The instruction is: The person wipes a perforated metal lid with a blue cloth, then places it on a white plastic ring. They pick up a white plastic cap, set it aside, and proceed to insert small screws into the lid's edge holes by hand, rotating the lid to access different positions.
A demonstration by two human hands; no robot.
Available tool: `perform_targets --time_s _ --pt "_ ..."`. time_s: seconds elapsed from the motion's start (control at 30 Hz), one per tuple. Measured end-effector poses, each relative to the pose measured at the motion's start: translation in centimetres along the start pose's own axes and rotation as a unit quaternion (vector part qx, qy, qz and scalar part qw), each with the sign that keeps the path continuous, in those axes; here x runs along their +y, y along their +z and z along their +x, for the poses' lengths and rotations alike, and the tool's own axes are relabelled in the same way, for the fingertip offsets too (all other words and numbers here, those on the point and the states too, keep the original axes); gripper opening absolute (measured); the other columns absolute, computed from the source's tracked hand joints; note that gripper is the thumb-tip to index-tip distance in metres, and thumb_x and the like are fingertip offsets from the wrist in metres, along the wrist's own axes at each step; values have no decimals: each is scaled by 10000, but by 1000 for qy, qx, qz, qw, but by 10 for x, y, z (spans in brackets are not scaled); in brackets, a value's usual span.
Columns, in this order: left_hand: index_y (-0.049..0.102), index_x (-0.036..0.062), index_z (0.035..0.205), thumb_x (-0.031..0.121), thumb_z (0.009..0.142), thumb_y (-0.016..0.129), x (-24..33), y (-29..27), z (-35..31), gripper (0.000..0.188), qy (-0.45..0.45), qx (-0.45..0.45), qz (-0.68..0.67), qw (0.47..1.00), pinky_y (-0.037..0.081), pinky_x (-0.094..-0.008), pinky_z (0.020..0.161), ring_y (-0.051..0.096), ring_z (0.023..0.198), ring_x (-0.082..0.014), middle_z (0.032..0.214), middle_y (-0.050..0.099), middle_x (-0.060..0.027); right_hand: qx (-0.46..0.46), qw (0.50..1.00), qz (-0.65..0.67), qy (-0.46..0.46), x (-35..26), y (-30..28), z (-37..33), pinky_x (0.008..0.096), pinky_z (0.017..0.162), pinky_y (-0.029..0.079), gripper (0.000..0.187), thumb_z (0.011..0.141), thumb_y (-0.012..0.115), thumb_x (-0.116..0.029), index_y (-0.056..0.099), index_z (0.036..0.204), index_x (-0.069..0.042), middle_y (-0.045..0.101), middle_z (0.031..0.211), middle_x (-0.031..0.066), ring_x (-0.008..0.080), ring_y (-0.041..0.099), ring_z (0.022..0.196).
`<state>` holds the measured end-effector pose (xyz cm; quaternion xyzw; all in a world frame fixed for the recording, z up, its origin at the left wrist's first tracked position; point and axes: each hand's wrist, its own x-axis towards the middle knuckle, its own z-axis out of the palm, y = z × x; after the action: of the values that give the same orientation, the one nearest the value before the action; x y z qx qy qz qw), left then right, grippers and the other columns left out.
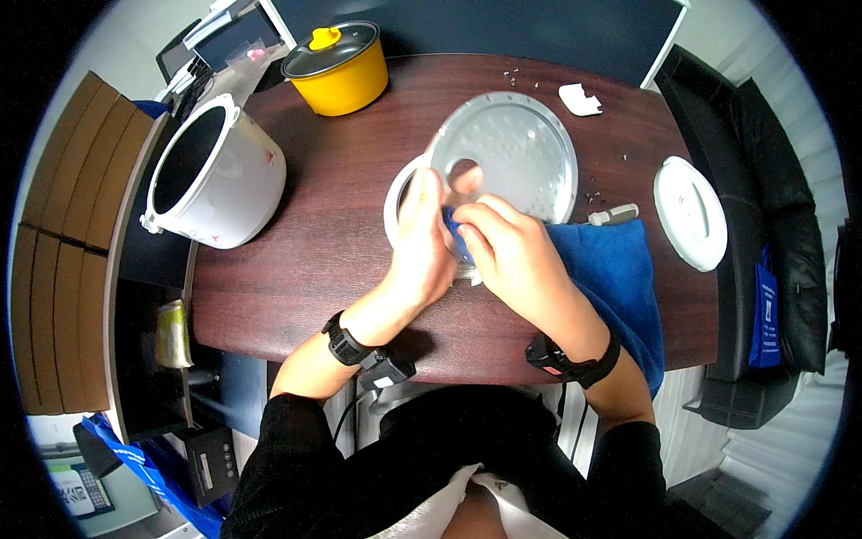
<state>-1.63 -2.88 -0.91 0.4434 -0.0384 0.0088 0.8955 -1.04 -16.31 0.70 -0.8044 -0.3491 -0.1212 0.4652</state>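
My left hand [422, 242] grips the near left edge of a round grey metal lid [530, 148], which has a round hole and stands tilted up above the table. White rim of a part [392, 216] shows behind the lid at its left. With bent fingers, my right hand [510, 251] presses a bunched bit of blue cloth [620, 269] against the lid's near edge. The rest of the cloth spreads under my right forearm and hangs over the table's front edge. My fingers partly cover where cloth and lid meet.
On the dark wood table [287, 287] stand a white cooker body [247, 184] at left and a yellow pot [346, 85] with a glass lid. Rightward lie a screwdriver handle [614, 215], loose screws [593, 196], a white fragment [579, 100] and a white oval cover [690, 216].
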Motion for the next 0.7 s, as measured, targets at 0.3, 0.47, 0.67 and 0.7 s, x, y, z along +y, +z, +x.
perform_targets --time_s 0.3,0.47,0.67,0.7 --pt "414 -71 1354 552 990 344 29 -20 17 724 0 80 -67 995 379 -423 1066 501 1235 -277 1346 510 -176 -1 976 -185 116 33 -38 2 432 697 512 97 925 521 -108 575 973 -42 624 938 154 353 640 806" --pt "396 21 1380 474 1008 379 28 -17 15 586 17 90 -43 995 439 -425 1015 548 1176 -269 1304 541 -175 173 962 -167 129 60 -35 11 421 718 507 90 932 526 -103 554 972 -28 615 953 150 352 629 835" --pt "393 33 1361 396 1016 417 31 -12 14 502 11 49 40 998 543 -377 872 627 1042 -243 1212 591 -174 186 967 -132 110 60 -49 17 373 717 507 105 918 565 -90 586 987 -13 619 931 131 293 627 816" --pt "398 29 1355 394 1013 424 32 -13 14 500 12 29 53 998 550 -377 860 633 1030 -245 1211 591 -178 188 966 -143 101 60 -51 17 339 703 511 116 921 569 -83 596 1002 -5 622 920 120 243 629 784"
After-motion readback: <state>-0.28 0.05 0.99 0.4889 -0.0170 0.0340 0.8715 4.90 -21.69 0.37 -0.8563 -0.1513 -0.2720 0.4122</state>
